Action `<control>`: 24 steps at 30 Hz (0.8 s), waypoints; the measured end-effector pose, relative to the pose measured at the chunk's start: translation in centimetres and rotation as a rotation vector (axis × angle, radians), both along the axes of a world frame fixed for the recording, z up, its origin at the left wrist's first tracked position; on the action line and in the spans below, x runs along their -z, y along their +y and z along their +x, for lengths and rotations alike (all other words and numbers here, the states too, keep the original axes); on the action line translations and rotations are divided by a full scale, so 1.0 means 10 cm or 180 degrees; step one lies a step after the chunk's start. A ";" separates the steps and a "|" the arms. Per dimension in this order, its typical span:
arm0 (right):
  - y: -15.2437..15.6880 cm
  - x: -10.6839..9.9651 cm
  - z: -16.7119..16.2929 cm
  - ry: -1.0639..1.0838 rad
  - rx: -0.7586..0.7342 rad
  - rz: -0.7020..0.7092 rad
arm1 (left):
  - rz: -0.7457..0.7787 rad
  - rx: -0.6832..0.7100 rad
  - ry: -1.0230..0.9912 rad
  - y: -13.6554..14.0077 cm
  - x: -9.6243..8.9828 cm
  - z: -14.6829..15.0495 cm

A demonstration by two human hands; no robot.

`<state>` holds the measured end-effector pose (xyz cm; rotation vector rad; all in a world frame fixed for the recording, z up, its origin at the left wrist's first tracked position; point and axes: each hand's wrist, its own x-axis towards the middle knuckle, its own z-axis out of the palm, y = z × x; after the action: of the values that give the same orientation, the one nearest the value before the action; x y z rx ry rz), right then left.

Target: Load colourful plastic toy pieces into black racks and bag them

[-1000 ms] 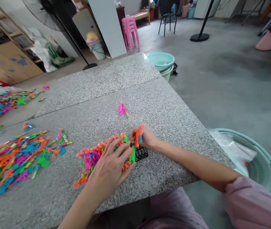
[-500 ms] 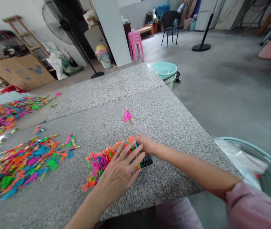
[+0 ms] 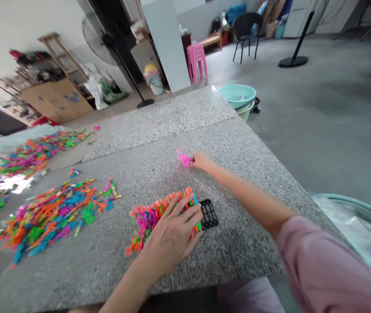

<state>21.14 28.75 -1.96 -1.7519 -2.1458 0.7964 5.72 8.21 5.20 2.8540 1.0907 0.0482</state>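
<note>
Small bright plastic toys [image 3: 146,217] in orange, pink, green and blue stand packed in rows in a black grid tray [image 3: 208,214]. The tray's right end shows several bare cells. My left hand [image 3: 172,228] lies over the packed toys, its fingers stretched out and slightly spread across their tops. Farther back on the table, my right hand [image 3: 201,160] is closed at a pink plastic toy [image 3: 184,159], pinching its right end. Its fingertips are blurred, and the toy's exact shape is hard to make out.
A loose pile of similar toys [image 3: 58,213] lies to the left, with a second pile [image 3: 38,152] behind it near a pale plastic sheet [image 3: 25,134]. Teal basins [image 3: 237,96] stand beyond the right edge of the granite table [image 3: 146,163]. Nearer sits a basket with clear plastic [image 3: 342,217].
My right hand has left the tray's right end and moved back to the pink toy, now gripping it. My left hand stays on the packed toys. The view has shifted left.
</note>
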 end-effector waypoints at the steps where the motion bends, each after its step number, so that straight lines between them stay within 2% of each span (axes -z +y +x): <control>1: -0.11 0.03 0.12 -0.0004 -0.0006 -0.0019 | -0.0002 -0.0002 -0.0013 0.01 0.01 0.01; 4: -0.70 0.16 0.50 0.0450 -0.0069 -0.0122 | -0.0001 0.0001 -0.0051 0.02 0.02 0.03; 6: -1.22 0.27 0.64 0.1356 -0.0025 -0.0497 | 0.0004 0.0038 -0.0076 0.03 0.03 0.04; 9: -1.90 0.44 0.59 0.2748 0.0301 -0.1062 | 0.0020 0.0070 -0.0140 0.03 0.02 0.05; 11: -2.15 0.53 0.46 0.3018 0.0478 -0.1088 | 0.0023 0.0048 -0.0177 0.03 0.02 0.04; 13: -2.24 0.56 0.34 0.2597 0.0526 -0.0848 | 0.0021 0.0019 -0.0175 0.02 0.02 0.04; 16: -2.19 0.53 0.27 0.1429 0.0492 -0.0209 | 0.0022 0.0038 -0.0151 0.01 0.03 0.03; 19: -2.14 0.47 0.28 0.0680 0.0215 0.0271 | 0.0051 0.0002 -0.0173 -0.01 0.04 0.04; 21: -2.14 0.42 0.26 0.0453 -0.0016 0.0344 | 0.0093 -0.0058 -0.0214 -0.01 0.04 0.05; 24: -2.16 0.32 0.19 0.0115 -0.0079 0.0295 | 0.0084 -0.0045 -0.0243 -0.03 0.03 0.06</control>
<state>23.01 7.11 -5.20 -1.6557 -2.1490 0.7169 6.30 7.95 4.95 2.8418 1.1037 0.1723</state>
